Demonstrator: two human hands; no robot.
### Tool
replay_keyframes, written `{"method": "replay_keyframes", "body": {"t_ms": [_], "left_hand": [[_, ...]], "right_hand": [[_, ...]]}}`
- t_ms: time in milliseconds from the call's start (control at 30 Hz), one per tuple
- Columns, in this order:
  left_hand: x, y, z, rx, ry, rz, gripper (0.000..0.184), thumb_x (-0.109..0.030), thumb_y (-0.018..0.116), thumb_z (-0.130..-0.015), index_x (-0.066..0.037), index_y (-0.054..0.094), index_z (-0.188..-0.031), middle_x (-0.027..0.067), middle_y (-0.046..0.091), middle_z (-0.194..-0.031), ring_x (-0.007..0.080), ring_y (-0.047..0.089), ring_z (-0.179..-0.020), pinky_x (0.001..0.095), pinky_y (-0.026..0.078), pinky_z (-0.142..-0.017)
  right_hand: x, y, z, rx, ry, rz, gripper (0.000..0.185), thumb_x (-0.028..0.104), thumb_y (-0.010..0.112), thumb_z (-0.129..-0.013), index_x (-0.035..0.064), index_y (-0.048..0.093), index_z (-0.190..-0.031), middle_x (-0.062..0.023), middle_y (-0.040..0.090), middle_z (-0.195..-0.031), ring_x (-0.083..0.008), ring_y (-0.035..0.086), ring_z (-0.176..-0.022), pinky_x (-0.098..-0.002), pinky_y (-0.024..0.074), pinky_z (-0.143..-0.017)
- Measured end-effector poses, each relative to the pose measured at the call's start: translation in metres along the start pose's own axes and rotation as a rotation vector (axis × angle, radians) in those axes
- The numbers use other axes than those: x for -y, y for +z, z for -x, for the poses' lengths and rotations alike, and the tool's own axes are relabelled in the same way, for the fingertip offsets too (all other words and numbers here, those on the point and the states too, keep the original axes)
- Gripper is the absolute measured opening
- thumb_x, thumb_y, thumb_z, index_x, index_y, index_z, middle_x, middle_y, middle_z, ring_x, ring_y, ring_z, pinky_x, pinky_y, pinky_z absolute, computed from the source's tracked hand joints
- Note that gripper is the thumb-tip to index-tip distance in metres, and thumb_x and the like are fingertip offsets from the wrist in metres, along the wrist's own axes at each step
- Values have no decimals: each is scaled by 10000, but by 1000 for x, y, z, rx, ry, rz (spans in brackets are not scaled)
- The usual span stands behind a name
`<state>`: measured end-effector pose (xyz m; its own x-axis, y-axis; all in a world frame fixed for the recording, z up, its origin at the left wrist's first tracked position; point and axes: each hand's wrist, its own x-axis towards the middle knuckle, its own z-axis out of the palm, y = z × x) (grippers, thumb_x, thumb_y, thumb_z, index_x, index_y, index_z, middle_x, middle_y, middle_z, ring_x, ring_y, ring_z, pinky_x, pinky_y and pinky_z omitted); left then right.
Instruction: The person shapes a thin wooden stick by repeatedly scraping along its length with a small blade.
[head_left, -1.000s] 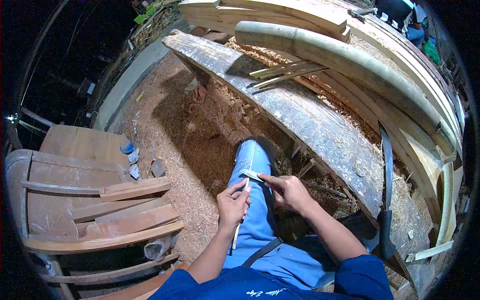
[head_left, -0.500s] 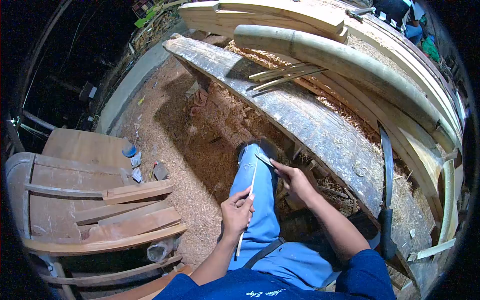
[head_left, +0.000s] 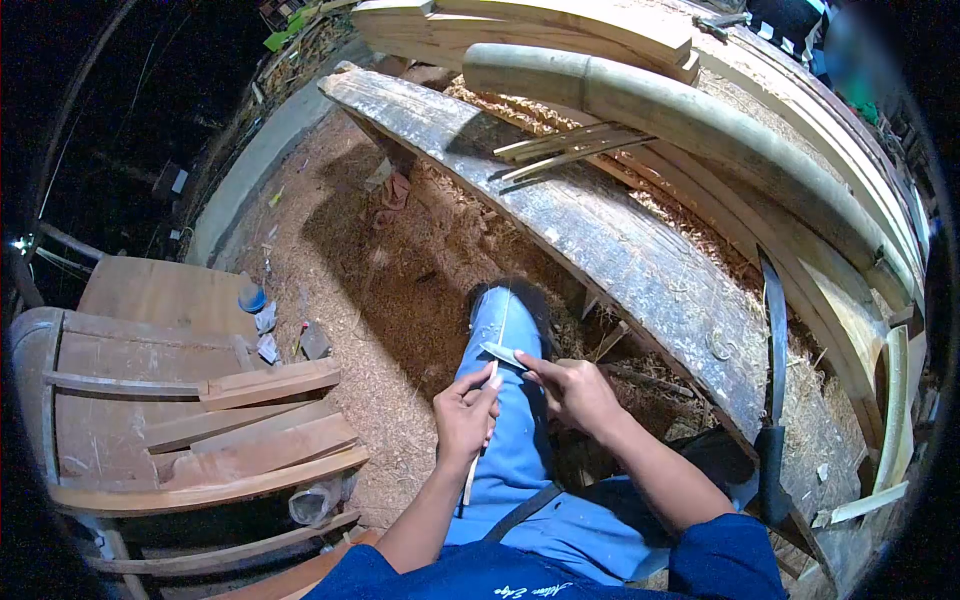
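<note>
My left hand [head_left: 464, 418] is closed around a thin, pale bamboo strip [head_left: 471, 480] above my thigh in jeans. The strip's lower end sticks out below the fist, and its thin upper part runs along the leg toward the knee. In my right hand [head_left: 578, 395] is a small knife [head_left: 499, 353], gripped with its short light blade pointing left. The blade lies across the strip just above my left fingertips. My right fingers hide the knife's handle.
A worn plank bench [head_left: 600, 225] crosses from upper left to lower right, with several thin bamboo strips [head_left: 570, 150] on it. A dark-handled machete [head_left: 774, 350] lies at right beside a thick bamboo pole [head_left: 690, 115]. Wood pieces [head_left: 270, 385] are stacked at left.
My right hand has drawn the knife down along the strip, from near the knee to close above my left hand. The left hand has shifted only slightly.
</note>
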<state>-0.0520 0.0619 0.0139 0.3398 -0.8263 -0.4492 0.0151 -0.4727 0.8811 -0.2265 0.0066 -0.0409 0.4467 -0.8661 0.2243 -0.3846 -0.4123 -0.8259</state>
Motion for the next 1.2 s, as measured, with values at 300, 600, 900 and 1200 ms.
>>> {"method": "replay_keyframes", "body": {"t_ms": [300,600,900,1200], "left_hand": [[7,-4,0,-4,2,35,280,-98,656,-912,-20,654,-1181,5,561,-569,45,409,-361,212,286,-309],[8,-1,20,9,-10,19,269,-107,636,-925,4,655,-1169,34,567,-581,59,403,-356,219,280,-308],[7,0,3,38,8,42,274,-127,593,-962,-17,640,-1208,51,568,-582,51,422,-370,214,297,-323],[16,0,11,70,47,8,284,-145,579,-968,-4,638,-1208,51,575,-579,54,404,-351,214,292,-315]], "right_hand": [[-14,12,-11,-69,-10,-27,438,107,690,-853,230,633,-1270,-162,586,-626,-295,566,-502,-405,463,-506],[-48,15,-20,-56,264,-305,312,35,578,-934,46,629,-1243,-273,661,-962,-38,530,-684,-254,492,-618],[11,-17,-2,37,-2,-4,290,204,658,-891,132,677,-1171,-219,629,-679,-369,623,-574,-453,508,-562],[-15,0,-11,-96,194,-279,319,89,664,-888,91,662,-1208,-305,501,-799,-107,521,-535,-329,478,-548]]}}
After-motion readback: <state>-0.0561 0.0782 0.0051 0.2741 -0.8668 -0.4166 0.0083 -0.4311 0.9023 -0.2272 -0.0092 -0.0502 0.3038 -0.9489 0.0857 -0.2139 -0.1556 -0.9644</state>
